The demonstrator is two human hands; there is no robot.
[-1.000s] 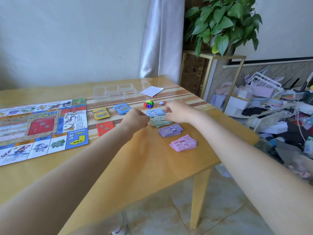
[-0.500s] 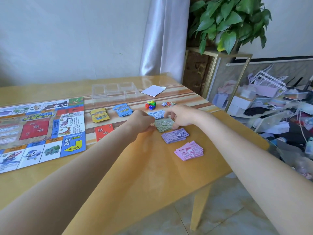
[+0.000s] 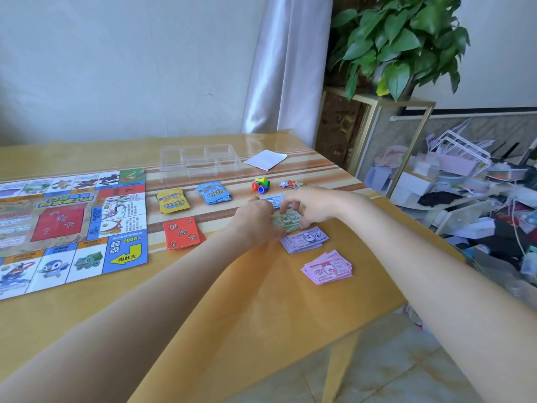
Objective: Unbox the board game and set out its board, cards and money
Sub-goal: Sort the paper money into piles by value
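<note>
Reaching over the wooden table [image 3: 203, 309], left hand [image 3: 255, 221] curled at the green notes [image 3: 286, 221], grip unclear, right hand [image 3: 315, 206] fingers bent touching them, purple notes [image 3: 305, 239] just nearer, board [image 3: 69, 228] far left.

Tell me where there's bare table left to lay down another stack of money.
Bare wood shows on the table along the near edge, in front of the pink notes and right of the board. Another strip runs behind the clear tray. It's crowded around the green notes, where the left hand and right hand work.
</note>
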